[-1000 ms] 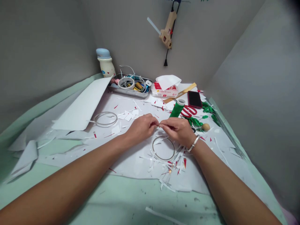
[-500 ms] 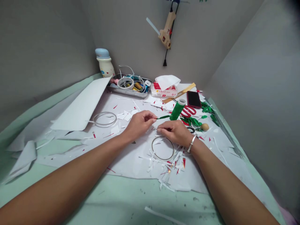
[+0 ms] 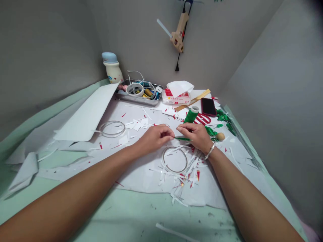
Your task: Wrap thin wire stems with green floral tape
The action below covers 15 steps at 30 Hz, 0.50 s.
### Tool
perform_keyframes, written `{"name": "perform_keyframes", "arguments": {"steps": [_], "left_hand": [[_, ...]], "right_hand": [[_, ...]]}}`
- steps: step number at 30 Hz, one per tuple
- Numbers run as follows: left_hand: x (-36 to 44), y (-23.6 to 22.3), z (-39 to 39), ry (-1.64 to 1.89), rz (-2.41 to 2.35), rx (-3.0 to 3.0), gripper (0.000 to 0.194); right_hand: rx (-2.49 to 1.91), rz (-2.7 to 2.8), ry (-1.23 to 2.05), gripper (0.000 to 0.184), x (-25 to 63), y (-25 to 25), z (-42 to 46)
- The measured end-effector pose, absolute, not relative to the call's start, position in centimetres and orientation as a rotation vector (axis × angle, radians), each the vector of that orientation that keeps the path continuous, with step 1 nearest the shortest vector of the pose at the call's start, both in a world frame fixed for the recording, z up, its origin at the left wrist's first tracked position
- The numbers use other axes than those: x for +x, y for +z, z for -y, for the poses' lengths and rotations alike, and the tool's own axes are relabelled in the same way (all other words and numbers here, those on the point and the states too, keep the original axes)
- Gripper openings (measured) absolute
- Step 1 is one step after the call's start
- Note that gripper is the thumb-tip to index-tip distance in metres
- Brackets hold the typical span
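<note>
My left hand (image 3: pixel 155 137) pinches one end of a slim green leaf-like piece (image 3: pixel 182 138) between thumb and forefinger. The piece points right, its far end passing beneath my right hand (image 3: pixel 198 136). Thumb and forefinger of the right hand are pressed together above the piece; whatever lies between them is too small to make out. Just behind that hand a green thread spool (image 3: pixel 191 116) stands tilted. A thin ring (image 3: pixel 187 161) lies on the paper below both hands, beside white and red paper scraps (image 3: pixel 194 171).
Red-handled scissors (image 3: pixel 204 119), a phone (image 3: pixel 208 107), green leaves (image 3: pixel 222 116) and a wooden ball (image 3: pixel 220 136) lie right. Behind are a tissue pack (image 3: pixel 176 98) and metal tray (image 3: pixel 137 99). Left are coiled wire (image 3: pixel 112 135) and white card (image 3: pixel 88 114). A glue gun (image 3: pixel 178 38) hangs above.
My hands were together, then parted, showing the green piece in my left fingers. That piece has since come down and nearer, while my right hand has moved up and right over its far end.
</note>
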<state>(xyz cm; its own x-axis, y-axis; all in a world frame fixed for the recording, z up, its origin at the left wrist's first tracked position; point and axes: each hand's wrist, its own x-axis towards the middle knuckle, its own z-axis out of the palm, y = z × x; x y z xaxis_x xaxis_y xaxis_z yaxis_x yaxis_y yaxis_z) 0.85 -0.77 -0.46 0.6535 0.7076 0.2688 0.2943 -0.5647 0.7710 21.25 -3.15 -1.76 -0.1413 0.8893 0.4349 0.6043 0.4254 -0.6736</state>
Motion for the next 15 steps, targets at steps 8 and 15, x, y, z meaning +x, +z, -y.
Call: {"name": "perform_keyframes", "arguments": {"steps": [8,15], "left_hand": [[0.7,-0.7,-0.1,0.943,-1.094,2.049,0.012],[0.6,-1.0,0.1,0.809,-1.029,2.429,0.012]], "right_hand": [[-1.189,2.235,0.372,0.016,19.3,-1.2,4.4],[-1.111,2.125,0.166,0.018,19.0,-0.5,4.9]]}}
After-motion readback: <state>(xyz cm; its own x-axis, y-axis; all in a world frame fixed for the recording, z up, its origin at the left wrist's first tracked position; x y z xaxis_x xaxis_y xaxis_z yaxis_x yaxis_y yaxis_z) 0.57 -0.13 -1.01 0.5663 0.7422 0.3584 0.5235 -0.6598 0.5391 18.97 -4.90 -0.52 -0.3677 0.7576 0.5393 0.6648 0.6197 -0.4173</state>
